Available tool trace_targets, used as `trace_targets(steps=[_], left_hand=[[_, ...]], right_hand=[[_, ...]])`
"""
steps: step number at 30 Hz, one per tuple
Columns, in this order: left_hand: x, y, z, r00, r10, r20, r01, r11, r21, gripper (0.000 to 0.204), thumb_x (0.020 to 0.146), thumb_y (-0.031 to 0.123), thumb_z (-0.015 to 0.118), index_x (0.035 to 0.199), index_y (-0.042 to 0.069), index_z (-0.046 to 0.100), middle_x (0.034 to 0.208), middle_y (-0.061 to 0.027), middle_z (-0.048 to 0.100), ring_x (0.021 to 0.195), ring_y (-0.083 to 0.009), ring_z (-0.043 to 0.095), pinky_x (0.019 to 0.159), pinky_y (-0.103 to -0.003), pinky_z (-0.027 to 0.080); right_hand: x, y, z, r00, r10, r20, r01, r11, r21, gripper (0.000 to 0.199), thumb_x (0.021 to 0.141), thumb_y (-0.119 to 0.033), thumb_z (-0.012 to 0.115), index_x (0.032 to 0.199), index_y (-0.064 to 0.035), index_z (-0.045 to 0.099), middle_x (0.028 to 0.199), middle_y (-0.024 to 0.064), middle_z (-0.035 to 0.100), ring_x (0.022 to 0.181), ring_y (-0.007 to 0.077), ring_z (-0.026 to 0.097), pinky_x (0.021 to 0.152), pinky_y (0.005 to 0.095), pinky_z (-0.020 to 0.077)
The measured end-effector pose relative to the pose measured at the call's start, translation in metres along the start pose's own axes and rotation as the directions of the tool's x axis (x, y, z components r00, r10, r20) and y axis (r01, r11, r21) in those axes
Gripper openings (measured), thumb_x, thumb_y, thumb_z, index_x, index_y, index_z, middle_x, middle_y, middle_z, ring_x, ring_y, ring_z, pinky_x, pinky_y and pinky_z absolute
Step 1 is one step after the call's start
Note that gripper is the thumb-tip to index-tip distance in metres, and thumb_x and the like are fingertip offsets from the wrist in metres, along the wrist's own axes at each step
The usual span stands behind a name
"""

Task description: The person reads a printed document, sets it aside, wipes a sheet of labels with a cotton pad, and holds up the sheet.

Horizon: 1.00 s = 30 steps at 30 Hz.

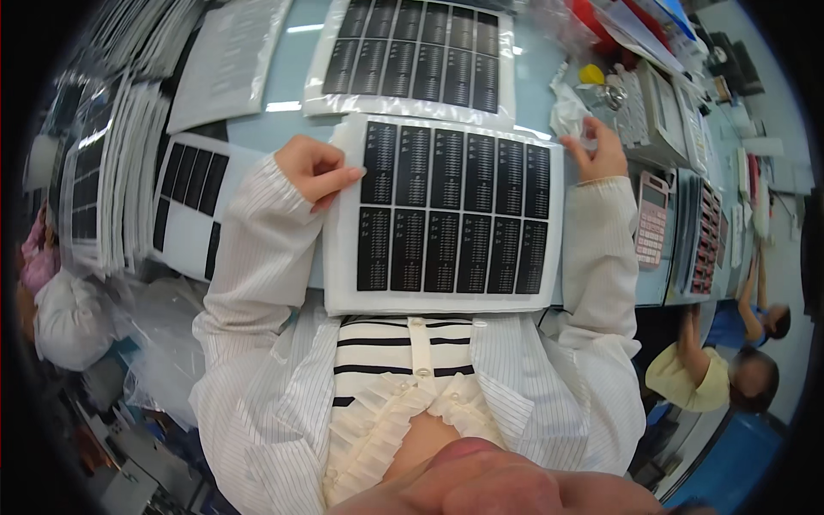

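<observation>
A stack of white sheets (348,257), printed with two rows of black label panels, lies in front of me at the near edge of the table. My left hand (316,174) grips its left edge, thumb on top and fingers curled at the side. By the upper right corner of the stack is my right hand (598,153), its thumb and forefinger apart with nothing visible between them. A crumpled white piece of plastic or tissue (568,107) lies just beyond those fingertips. Farther back rests a similar pack of black-panelled sheets (412,105) in clear plastic.
Plastic-wrapped sheet stacks (129,172) stand on the left, beside a loose panelled sheet (193,184) and a white pack (227,64). A pink calculator (652,221), a box (661,112) and a yellow cap (591,74) are on the right. Two people (699,373) are beyond.
</observation>
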<state>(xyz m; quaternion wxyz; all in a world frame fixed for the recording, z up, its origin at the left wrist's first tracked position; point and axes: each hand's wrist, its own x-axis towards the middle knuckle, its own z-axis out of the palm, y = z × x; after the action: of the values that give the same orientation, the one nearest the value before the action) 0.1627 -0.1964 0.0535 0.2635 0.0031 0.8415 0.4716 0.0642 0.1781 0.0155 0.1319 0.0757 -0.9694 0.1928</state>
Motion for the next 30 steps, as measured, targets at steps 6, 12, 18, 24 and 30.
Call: trace_targets(steps=[6,12,18,24,30], left_hand=[[-0.005,0.003,0.0,0.999,-0.032,-0.034,0.034,0.998,0.058,0.036,0.076,0.027,0.057,0.054,-0.001,0.055,0.044,-0.0058,0.049,0.038,-0.0114,0.042,0.04,-0.025,0.035],[-0.004,0.0,0.0,0.997,-0.044,-0.057,0.051,0.992,0.119,0.032,0.076,0.027,0.057,0.061,-0.001,0.06,0.05,-0.0085,0.053,0.045,-0.0132,0.048,0.046,-0.026,0.039],[0.0,-0.005,-0.001,0.999,-0.022,-0.046,0.028,0.992,0.122,0.032,0.076,0.027,0.057,0.061,-0.001,0.06,0.051,-0.0083,0.054,0.044,-0.013,0.049,0.046,-0.026,0.04],[-0.002,-0.001,0.002,0.997,-0.041,-0.066,0.05,0.99,0.133,0.033,0.076,0.027,0.057,0.058,0.0,0.058,0.048,-0.0069,0.053,0.042,-0.0124,0.047,0.045,-0.025,0.039],[0.002,-0.007,0.003,0.997,0.049,-0.065,-0.041,0.992,0.121,0.035,0.077,0.024,0.057,0.052,0.0,0.052,0.044,-0.0043,0.048,0.039,-0.0091,0.042,0.039,-0.024,0.033]], right_hand=[[0.016,0.028,0.025,0.943,-0.328,-0.058,0.318,0.938,-0.137,0.027,0.072,-0.017,0.061,0.094,-0.0025,0.054,0.085,0.0105,0.056,0.072,0.0241,0.057,0.065,0.0325,0.0452],[0.022,-0.075,-0.031,0.833,-0.503,-0.232,0.551,0.79,0.267,0.027,0.066,0.008,0.053,0.091,-0.0008,0.058,0.068,0.0104,0.054,0.051,0.0171,0.05,0.048,0.0233,0.0389],[-0.014,-0.16,0.024,0.455,-0.89,0.038,0.866,0.452,0.211,0.022,0.066,0.001,0.056,0.087,-0.007,0.057,0.069,0.0058,0.049,0.053,0.0175,0.053,0.046,0.0264,0.0427],[0.034,-0.124,0.025,0.726,-0.658,0.199,0.683,0.655,-0.324,0.014,0.072,-0.003,0.049,0.083,-0.0118,0.053,0.075,0.0063,0.05,0.056,0.0224,0.057,0.045,0.0307,0.0451],[-0.001,-0.16,0.031,0.486,-0.864,0.13,0.852,0.502,0.15,0.019,0.071,-0.005,0.052,0.088,-0.0124,0.052,0.074,0.0074,0.05,0.057,0.0244,0.056,0.048,0.0327,0.0457]])
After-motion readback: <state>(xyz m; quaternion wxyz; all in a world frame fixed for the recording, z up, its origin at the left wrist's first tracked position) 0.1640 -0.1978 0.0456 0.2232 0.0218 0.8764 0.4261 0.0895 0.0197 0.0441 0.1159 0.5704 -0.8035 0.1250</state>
